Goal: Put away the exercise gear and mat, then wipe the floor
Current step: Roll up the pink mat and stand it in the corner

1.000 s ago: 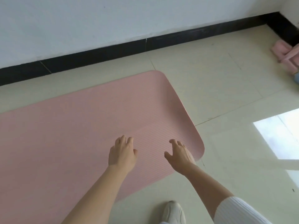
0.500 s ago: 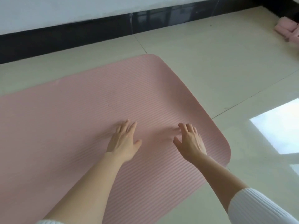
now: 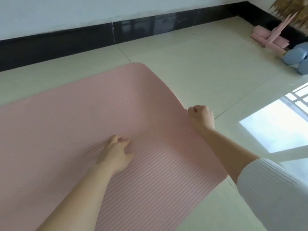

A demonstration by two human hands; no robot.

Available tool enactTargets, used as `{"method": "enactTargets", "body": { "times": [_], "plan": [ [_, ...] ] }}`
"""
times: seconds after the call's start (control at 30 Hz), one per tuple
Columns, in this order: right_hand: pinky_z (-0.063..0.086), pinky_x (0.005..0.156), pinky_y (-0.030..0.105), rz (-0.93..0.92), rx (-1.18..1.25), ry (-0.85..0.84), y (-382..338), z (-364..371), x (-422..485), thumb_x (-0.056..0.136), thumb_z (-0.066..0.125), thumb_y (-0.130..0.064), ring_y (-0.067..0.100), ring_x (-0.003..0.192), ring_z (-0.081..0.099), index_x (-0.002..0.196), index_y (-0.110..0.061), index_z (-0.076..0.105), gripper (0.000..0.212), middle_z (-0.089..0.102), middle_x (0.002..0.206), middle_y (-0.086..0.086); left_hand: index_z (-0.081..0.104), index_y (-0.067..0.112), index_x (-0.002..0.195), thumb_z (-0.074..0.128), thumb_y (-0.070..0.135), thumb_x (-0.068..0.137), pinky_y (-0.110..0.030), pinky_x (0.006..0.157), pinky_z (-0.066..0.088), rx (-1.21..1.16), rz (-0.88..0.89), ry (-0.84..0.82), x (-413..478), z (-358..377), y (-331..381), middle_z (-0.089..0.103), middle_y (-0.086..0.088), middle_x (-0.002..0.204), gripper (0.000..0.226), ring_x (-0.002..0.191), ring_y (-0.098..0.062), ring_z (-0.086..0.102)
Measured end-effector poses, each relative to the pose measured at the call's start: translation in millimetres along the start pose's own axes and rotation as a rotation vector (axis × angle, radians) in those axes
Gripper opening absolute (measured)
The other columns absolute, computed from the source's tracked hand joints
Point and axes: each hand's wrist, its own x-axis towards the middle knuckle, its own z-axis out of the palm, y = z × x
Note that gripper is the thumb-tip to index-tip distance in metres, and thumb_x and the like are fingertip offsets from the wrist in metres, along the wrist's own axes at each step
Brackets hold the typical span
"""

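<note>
Pink ribbed mat lies flat on tile floor, short end nearest. R hand fisted on that end's edge, fingers curled round it. L hand pinches the surface mid-mat, fingers bunched. Looks like soft, light foam: bends easily, probably grippy. Best hold: end edge w/ both hands, well apart, then roll tight.

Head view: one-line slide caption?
Right hand grips the pink mat at its short edge; left hand rests curled on it.
</note>
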Motion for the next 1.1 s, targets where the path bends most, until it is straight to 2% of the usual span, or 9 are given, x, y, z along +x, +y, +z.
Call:
{"method": "enactTargets", "body": {
  "times": [0.1,0.2,0.27,0.37,0.43,0.5,0.57,0.9,1.1],
  "plan": [
    [0.023,0.047,0.025,0.038,0.068,-0.209,-11,-17,2,0.084,0.061,-0.022,0.019,0.047,0.032,0.049,-0.016,0.044,0.040,0.035,0.049,0.001,0.048,0.028,0.139,0.055,0.036,0.091,-0.035,0.111,0.032,0.005,0.000,-0.011,1,-4,3,0.035,-0.002,0.148,0.049,0.136,-0.023,0.035],
    [0.043,0.057,0.024,0.000,0.155,-0.448,-22,-27,-7,0.086,0.068,-0.034,0.013,0.059,0.055,0.078,-0.009,0.071,0.026,0.061,0.067,-0.001,0.051,0.027,0.137,0.049,0.039,0.094,-0.034,0.110,0.032,0.021,0.002,0.010,3,-4,9,0.041,-0.008,0.146,0.045,0.134,-0.027,0.038],
    [0.052,0.071,0.030,-0.040,0.169,-0.540,-29,-23,-20,0.088,0.064,-0.044,0.011,0.078,0.065,0.098,-0.017,0.071,0.029,0.070,0.086,-0.005,0.047,0.025,0.140,0.044,0.041,0.097,-0.032,0.110,0.030,-0.074,-0.001,0.019,4,-11,20,0.044,-0.009,0.145,0.047,0.135,-0.027,0.039],
    [0.052,0.085,0.032,-0.097,0.151,-0.602,-41,-6,-44,0.084,0.064,-0.051,0.013,0.102,0.062,0.128,-0.023,0.058,0.052,0.065,0.117,-0.004,0.040,0.021,0.145,0.038,0.041,0.100,-0.028,0.111,0.024,-0.528,-0.030,0.104,7,-30,43,0.043,0.001,0.148,0.050,0.138,-0.017,0.037],
    [0.048,0.089,0.030,-0.166,0.115,-0.574,-47,7,-55,0.081,0.070,-0.048,0.017,0.108,0.059,0.137,-0.020,0.049,0.066,0.059,0.127,0.001,0.041,0.021,0.143,0.043,0.039,0.099,-0.023,0.105,0.030,-0.767,-0.047,0.309,6,-42,57,0.050,0.006,0.140,0.049,0.127,-0.011,0.046],
    [0.048,0.091,0.033,-0.208,0.021,-0.539,-50,15,-63,0.076,0.073,-0.050,0.021,0.112,0.056,0.141,-0.019,0.043,0.078,0.055,0.131,0.003,0.051,0.019,0.135,0.055,0.028,0.094,-0.024,0.095,0.040,-0.674,0.013,0.644,3,-52,63,0.059,0.003,0.125,0.043,0.111,-0.013,0.056],
    [0.050,0.088,0.036,-0.245,-0.110,-0.504,-50,21,-69,0.074,0.072,-0.056,0.023,0.111,0.056,0.140,-0.020,0.040,0.082,0.054,0.129,0.002,0.060,0.015,0.126,0.061,0.014,0.086,-0.030,0.089,0.047,-0.540,0.085,0.770,4,-55,65,0.061,-0.001,0.117,0.040,0.103,-0.019,0.060],
    [0.049,0.083,0.035,-0.232,-0.301,-0.639,-43,22,-74,0.075,0.071,-0.050,0.029,0.108,0.054,0.151,-0.033,0.004,0.103,0.049,0.126,0.008,0.031,0.012,0.149,0.050,0.025,0.092,-0.031,0.113,0.028,-0.423,0.020,0.255,15,-38,54,0.033,-0.001,0.154,0.061,0.139,-0.017,0.035],
    [0.039,0.064,0.033,-0.477,-0.480,-0.376,-42,35,-98,0.084,0.061,-0.021,0.029,0.096,0.057,0.146,-0.020,0.009,0.081,0.048,0.114,0.006,0.034,0.015,0.147,0.055,0.047,0.087,-0.034,0.112,0.030,-0.737,-0.081,0.128,20,-26,48,0.038,0.000,0.151,0.071,0.136,-0.015,0.037]
  ]
}}
